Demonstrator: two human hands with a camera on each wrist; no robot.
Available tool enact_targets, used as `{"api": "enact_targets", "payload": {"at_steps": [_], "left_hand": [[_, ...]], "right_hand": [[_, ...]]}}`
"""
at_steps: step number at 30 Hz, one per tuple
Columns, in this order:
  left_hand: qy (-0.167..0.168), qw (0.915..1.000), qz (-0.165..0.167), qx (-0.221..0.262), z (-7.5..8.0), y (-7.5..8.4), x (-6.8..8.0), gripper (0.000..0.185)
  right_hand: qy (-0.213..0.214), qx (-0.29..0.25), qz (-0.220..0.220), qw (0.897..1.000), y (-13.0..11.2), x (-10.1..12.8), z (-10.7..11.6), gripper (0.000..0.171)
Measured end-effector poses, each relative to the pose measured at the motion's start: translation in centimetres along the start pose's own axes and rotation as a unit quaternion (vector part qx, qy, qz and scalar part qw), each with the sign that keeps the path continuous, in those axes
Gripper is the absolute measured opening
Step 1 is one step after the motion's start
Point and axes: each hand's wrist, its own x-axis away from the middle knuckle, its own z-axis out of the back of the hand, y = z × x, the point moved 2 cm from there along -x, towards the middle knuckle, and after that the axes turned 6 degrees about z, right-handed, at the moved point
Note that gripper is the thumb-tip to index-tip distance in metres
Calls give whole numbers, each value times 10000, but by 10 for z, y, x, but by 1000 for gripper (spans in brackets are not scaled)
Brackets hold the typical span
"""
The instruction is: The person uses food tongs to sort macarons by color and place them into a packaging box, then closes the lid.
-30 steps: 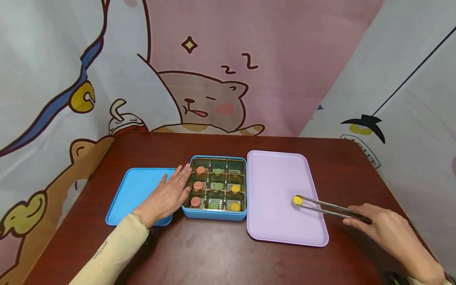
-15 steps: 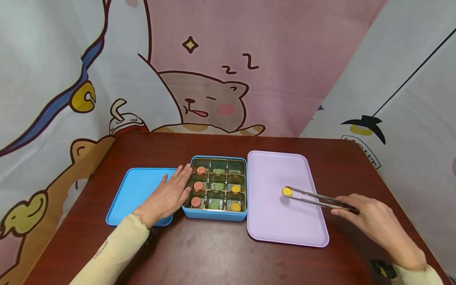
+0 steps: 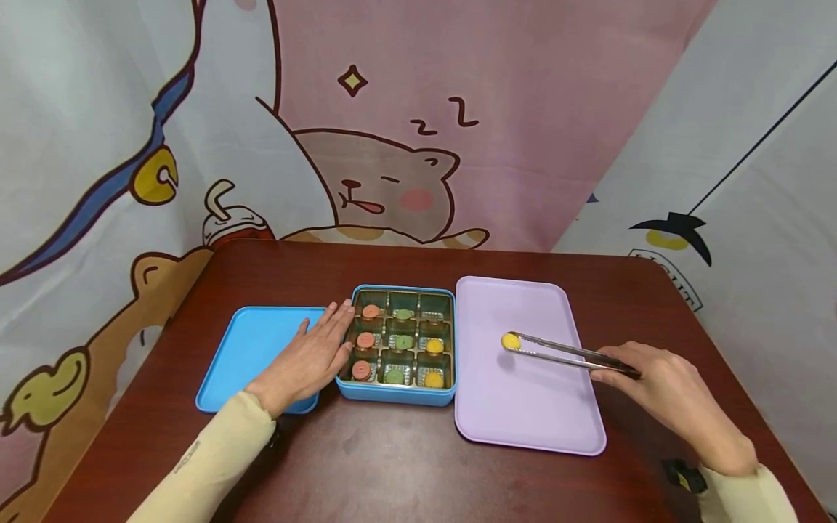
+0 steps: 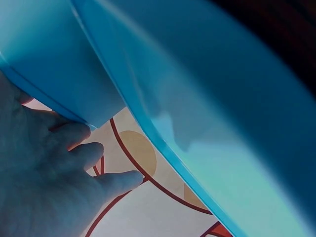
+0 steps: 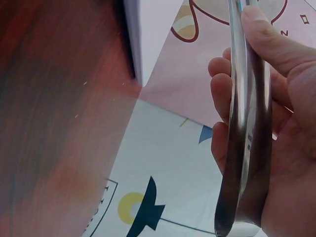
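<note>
My right hand (image 3: 667,392) grips metal tongs (image 3: 569,354), its fingers curled round them, as the right wrist view also shows for the tongs (image 5: 247,123). A small round yellow piece (image 3: 510,341) sits between the tong tips, over the lilac tray (image 3: 523,414), with a shadow below it. With fingers straight, my left hand (image 3: 307,363) rests against the left side of a blue box (image 3: 395,394). Its gold insert has nine-pocket rows: orange pieces (image 3: 365,340) on the left, green pieces (image 3: 403,341) in the middle, yellow pieces (image 3: 434,346) in two right pockets; the back right pocket is bare.
A blue lid (image 3: 251,356) lies left of the box, partly under my left hand and forearm. The lilac tray stands close along the box's right side. A printed cloth (image 3: 510,131) hangs behind the dark wooden table (image 3: 392,465).
My right hand has moved left and away from me, carrying the yellow piece in the tongs across the tray toward the box. My left hand stays in place.
</note>
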Motion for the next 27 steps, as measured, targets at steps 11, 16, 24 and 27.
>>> {"api": "enact_targets", "payload": {"at_steps": [11, 16, 24, 27], "left_hand": [[15, 10000, -53, 7, 0, -1, 0, 65], [-42, 10000, 1, 10, 0, -1, 0, 65], [-23, 10000, 35, 26, -1, -1, 0, 64], [-14, 10000, 31, 15, 0, -1, 0, 64]], "right_hand": [[256, -163, 231, 9993, -11, -25, -1, 37], [208, -212, 218, 9993, -18, -36, -3, 38], [389, -288, 435, 9979, -26, -50, -4, 35], [473, -294, 544, 9970, -28, -55, -5, 34]]}}
